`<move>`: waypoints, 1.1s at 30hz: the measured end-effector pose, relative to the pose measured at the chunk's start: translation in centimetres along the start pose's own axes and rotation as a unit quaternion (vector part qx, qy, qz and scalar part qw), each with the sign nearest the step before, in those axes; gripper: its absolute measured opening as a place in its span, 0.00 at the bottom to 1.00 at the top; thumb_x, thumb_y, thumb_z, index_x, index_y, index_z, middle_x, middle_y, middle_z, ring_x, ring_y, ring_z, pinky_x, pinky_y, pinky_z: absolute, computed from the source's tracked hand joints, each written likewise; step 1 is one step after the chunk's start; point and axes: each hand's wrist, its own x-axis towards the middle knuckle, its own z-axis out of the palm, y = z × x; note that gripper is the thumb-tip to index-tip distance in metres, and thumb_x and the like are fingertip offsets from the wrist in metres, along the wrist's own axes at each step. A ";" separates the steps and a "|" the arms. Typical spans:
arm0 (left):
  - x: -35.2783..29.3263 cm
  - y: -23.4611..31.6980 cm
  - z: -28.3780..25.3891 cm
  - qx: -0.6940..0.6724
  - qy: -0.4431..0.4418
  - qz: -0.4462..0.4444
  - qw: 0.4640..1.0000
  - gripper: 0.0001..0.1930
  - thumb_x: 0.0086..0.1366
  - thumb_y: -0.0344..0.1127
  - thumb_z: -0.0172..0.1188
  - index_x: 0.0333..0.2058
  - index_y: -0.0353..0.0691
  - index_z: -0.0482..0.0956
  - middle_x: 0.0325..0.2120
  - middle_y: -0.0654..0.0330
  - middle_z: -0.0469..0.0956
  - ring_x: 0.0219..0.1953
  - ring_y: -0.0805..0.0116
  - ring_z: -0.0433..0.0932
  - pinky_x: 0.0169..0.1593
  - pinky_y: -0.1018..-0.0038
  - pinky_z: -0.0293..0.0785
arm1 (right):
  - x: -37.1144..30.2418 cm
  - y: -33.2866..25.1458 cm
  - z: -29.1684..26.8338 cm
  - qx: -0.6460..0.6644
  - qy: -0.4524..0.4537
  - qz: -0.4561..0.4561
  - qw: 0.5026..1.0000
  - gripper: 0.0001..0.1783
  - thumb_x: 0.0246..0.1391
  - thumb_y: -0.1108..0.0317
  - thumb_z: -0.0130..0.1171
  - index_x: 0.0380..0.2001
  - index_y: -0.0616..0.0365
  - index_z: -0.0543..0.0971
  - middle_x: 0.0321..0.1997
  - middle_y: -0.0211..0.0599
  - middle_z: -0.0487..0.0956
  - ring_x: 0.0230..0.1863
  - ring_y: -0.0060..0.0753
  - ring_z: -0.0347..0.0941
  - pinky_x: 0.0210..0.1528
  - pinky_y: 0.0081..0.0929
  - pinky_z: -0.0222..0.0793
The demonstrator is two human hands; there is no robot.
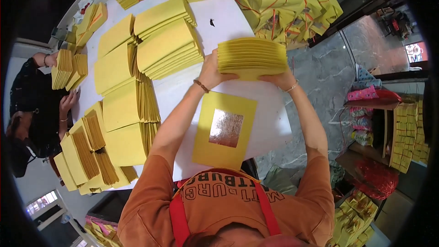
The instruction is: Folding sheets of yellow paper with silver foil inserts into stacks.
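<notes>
Between my two hands a thick stack of folded yellow paper [251,58] is held by its ends, its layered edges facing me. My left hand [214,70] grips the left end, and my right hand [282,78] closes on the right end, with the thumbs along the near side. Nearer to me, a flat yellow sheet [249,110] with a shiny metallic square [226,128] in its middle lies on the white table [270,123]. Left of my left hand are folded yellow paper stacks [169,48] lying in overlapping rows.
Across the table on the left, a person in black [34,96] handles small yellow stacks [62,69]. A heap of yellow paper bundles tied with red string [288,0] is at the far right. Shelves with yellow bundles [404,130] and a red mesh bundle [376,178] stand right.
</notes>
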 end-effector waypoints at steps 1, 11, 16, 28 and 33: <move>0.0 -0.7 0.8 0.000 0.047 0.021 0.999 0.44 0.34 0.36 0.74 0.50 0.36 0.59 0.42 0.51 0.69 0.45 0.56 0.70 0.47 0.66 0.68 | 0.3 -0.3 -0.4 -0.004 -0.004 -0.007 1.000 0.29 0.32 0.72 0.68 0.42 0.61 0.71 0.41 0.34 0.75 0.41 0.24 0.70 0.43 0.26 0.68; -1.9 4.4 1.2 -0.418 0.200 -0.218 0.859 0.36 0.62 0.33 0.49 0.61 0.38 0.35 0.39 0.55 0.71 0.46 0.67 0.69 0.43 0.75 0.68 | 7.2 -2.3 -4.3 0.149 0.055 0.155 0.975 0.33 0.42 0.62 0.64 0.51 0.58 0.64 0.44 0.34 0.72 0.43 0.25 0.71 0.42 0.22 0.69; -8.9 4.6 2.0 0.149 0.204 -0.004 0.968 0.24 0.56 0.35 0.56 0.51 0.38 0.64 0.45 0.51 0.69 0.50 0.54 0.65 0.50 0.66 0.60 | 12.1 -1.7 -4.8 0.277 0.047 0.196 0.939 0.33 0.44 0.58 0.62 0.51 0.59 0.63 0.45 0.38 0.71 0.43 0.30 0.72 0.42 0.27 0.74; -10.8 4.1 2.6 0.245 0.089 -0.074 0.962 0.21 0.56 0.40 0.54 0.49 0.44 0.67 0.53 0.53 0.60 0.56 0.52 0.55 0.56 0.58 0.49 | 21.9 -1.5 -3.1 0.195 -0.028 0.243 0.950 0.36 0.39 0.51 0.66 0.50 0.54 0.65 0.45 0.34 0.72 0.41 0.28 0.73 0.39 0.27 0.75; -10.6 4.0 2.2 0.232 0.094 -0.080 0.965 0.20 0.56 0.40 0.54 0.48 0.44 0.68 0.52 0.53 0.60 0.56 0.52 0.55 0.56 0.58 0.50 | 22.8 -1.9 -2.1 0.142 -0.063 0.286 0.946 0.32 0.37 0.46 0.65 0.43 0.53 0.71 0.40 0.32 0.76 0.34 0.21 0.75 0.30 0.20 0.76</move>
